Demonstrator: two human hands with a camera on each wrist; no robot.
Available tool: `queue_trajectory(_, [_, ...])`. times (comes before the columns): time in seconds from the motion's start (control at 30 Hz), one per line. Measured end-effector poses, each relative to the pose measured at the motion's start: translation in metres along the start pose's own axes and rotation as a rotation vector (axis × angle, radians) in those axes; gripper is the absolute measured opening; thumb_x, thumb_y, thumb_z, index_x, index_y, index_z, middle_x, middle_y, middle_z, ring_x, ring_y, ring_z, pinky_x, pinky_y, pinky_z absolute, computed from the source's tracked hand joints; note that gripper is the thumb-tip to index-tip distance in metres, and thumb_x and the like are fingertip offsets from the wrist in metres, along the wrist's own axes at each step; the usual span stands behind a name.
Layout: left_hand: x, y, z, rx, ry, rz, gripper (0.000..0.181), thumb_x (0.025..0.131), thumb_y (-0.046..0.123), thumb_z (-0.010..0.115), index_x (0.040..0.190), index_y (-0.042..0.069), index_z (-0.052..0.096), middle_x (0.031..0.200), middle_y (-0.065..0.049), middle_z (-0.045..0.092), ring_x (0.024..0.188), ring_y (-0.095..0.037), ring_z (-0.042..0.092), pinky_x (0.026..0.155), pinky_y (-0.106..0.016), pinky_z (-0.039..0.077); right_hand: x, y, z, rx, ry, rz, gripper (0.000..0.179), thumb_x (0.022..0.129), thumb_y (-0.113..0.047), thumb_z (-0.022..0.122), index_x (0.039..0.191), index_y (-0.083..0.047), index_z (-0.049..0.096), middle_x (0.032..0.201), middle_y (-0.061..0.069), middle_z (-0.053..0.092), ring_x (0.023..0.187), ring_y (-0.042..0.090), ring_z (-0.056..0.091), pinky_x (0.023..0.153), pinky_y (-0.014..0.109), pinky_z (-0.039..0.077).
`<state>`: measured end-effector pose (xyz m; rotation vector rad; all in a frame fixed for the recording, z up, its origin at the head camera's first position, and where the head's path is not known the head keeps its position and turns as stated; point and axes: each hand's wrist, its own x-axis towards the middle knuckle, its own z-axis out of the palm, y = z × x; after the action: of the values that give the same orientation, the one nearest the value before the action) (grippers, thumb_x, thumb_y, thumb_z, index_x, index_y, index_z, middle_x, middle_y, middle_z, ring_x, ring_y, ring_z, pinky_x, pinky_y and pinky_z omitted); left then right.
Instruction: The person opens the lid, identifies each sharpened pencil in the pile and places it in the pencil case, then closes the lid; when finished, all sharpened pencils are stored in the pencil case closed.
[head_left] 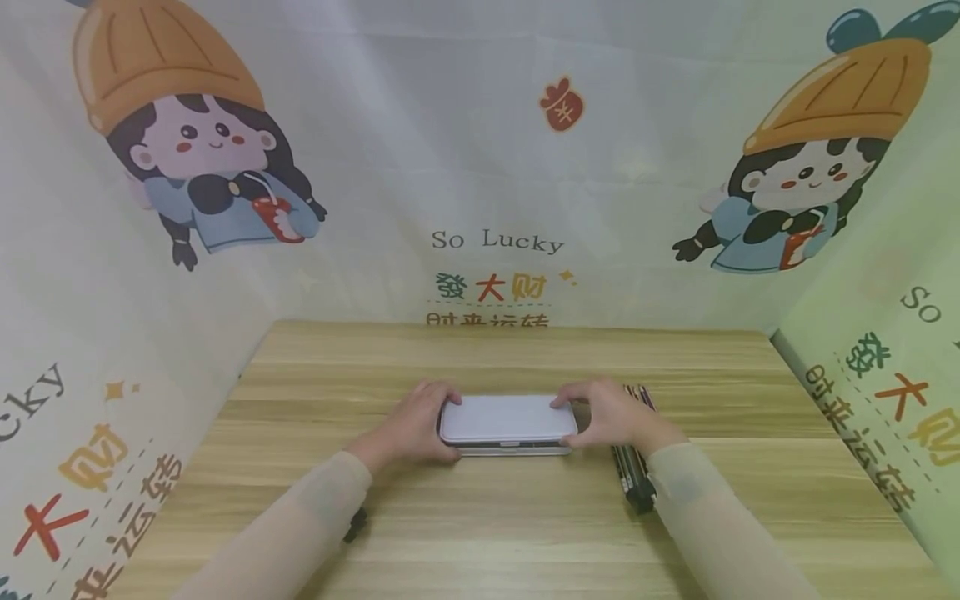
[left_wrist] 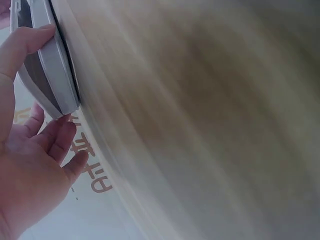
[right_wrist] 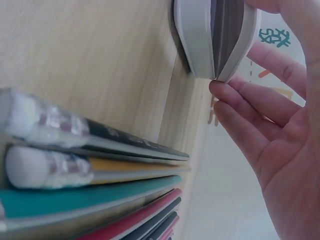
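Observation:
A white pencil case (head_left: pixel 508 418) lies lengthwise on the table between both hands. Its lid is slightly raised, and a dark gap (right_wrist: pixel 220 37) shows along its end in the right wrist view. My left hand (head_left: pixel 414 423) grips the left end, the thumb on the near side and the fingers around the far corner. At the right end my right hand (head_left: pixel 606 413) holds the case in the same way, fingertips at the back edge. The inside of the case is hidden.
Several pencils (head_left: pixel 628 458) lie side by side under the right forearm, with white erasers (right_wrist: pixel 25 167) on some. A black object (head_left: pixel 641 498) sits at their near end. Another dark object (head_left: pixel 356 525) is partly hidden by the left sleeve. A printed curtain (head_left: pixel 495 167) surrounds the wooden table (head_left: pixel 465 533).

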<state>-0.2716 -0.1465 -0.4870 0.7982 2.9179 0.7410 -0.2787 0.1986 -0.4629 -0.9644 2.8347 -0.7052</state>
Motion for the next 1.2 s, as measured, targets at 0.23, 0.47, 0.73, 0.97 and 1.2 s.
queue_trajectory(0.23, [-0.005, -0.004, -0.005, -0.076, -0.053, -0.036, 0.076, 0.065, 0.026, 0.092, 0.131, 0.015, 0.057, 0.140, -0.011, 0.057, 0.135, -0.033, 0.044, 0.118, -0.065, 0.025, -0.002, -0.001, -0.001, 0.018, -0.007, 0.024, 0.051, 0.075, -0.033, 0.089, 0.120, -0.014, 0.075, 0.139, 0.015, 0.066, 0.132, 0.038, 0.060, 0.112, 0.055, 0.045])
queue_trajectory(0.47, [-0.006, -0.006, -0.006, -0.082, -0.060, -0.056, 0.077, 0.066, 0.028, 0.093, 0.132, 0.017, 0.057, 0.142, -0.011, 0.057, 0.136, -0.034, 0.044, 0.118, -0.068, 0.022, -0.005, -0.001, -0.002, 0.047, -0.007, 0.023, 0.047, 0.080, -0.035, 0.086, 0.122, -0.016, 0.074, 0.141, 0.015, 0.065, 0.133, 0.038, 0.059, 0.112, 0.055, 0.045])
queue_trajectory(0.73, [-0.008, -0.007, -0.006, -0.124, -0.033, -0.076, 0.082, 0.064, 0.027, 0.096, 0.134, 0.014, 0.056, 0.138, -0.007, 0.060, 0.128, -0.029, 0.049, 0.117, -0.066, 0.021, -0.009, 0.001, -0.008, 0.091, 0.045, 0.010, 0.038, 0.090, -0.037, 0.079, 0.120, -0.015, 0.075, 0.136, 0.011, 0.070, 0.127, 0.035, 0.065, 0.108, 0.054, 0.049])
queue_trajectory(0.97, [-0.008, -0.007, -0.008, -0.154, -0.024, -0.095, 0.087, 0.063, 0.027, 0.097, 0.136, 0.010, 0.053, 0.136, -0.007, 0.061, 0.129, -0.029, 0.051, 0.118, -0.063, 0.020, -0.010, 0.002, -0.013, 0.146, 0.060, 0.025, 0.037, 0.094, -0.041, 0.073, 0.118, -0.013, 0.075, 0.127, 0.009, 0.074, 0.119, 0.031, 0.069, 0.105, 0.050, 0.052])
queue_trajectory(1.2, [-0.007, -0.008, -0.007, -0.202, 0.008, -0.131, 0.094, 0.059, 0.026, 0.100, 0.136, 0.005, 0.050, 0.133, -0.011, 0.063, 0.128, -0.031, 0.056, 0.116, -0.060, 0.024, -0.006, 0.001, -0.016, 0.243, 0.094, 0.097, 0.032, 0.099, -0.038, 0.068, 0.117, -0.013, 0.074, 0.118, 0.005, 0.077, 0.112, 0.026, 0.071, 0.102, 0.049, 0.054])
